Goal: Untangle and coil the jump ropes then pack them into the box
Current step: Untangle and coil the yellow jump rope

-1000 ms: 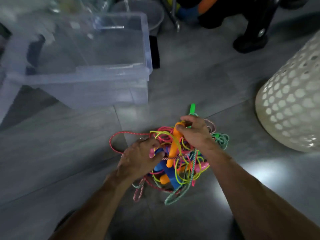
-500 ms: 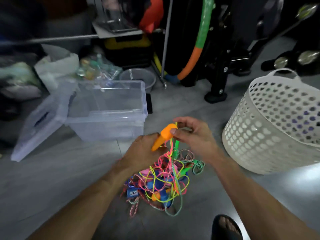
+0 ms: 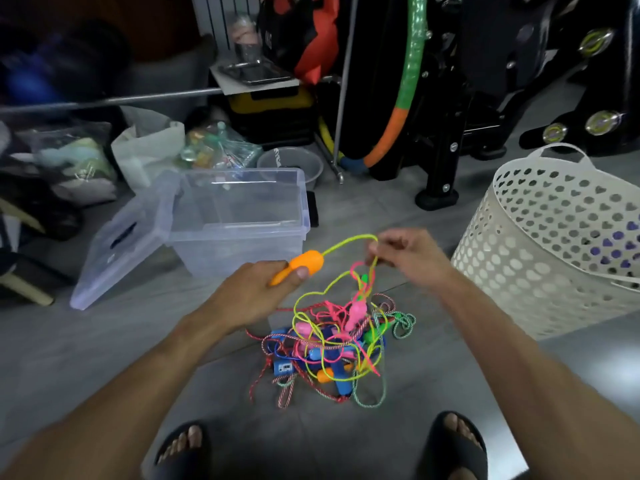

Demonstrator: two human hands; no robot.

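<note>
Hands untangling (box unfilled).

Honestly nothing readable here. The grey bucket behind the clear box has some pale lettering near its rim, but it's too blurry to make out. The little blue counter handle in the rope tangle shows a tiny display, digits illegible.
</note>
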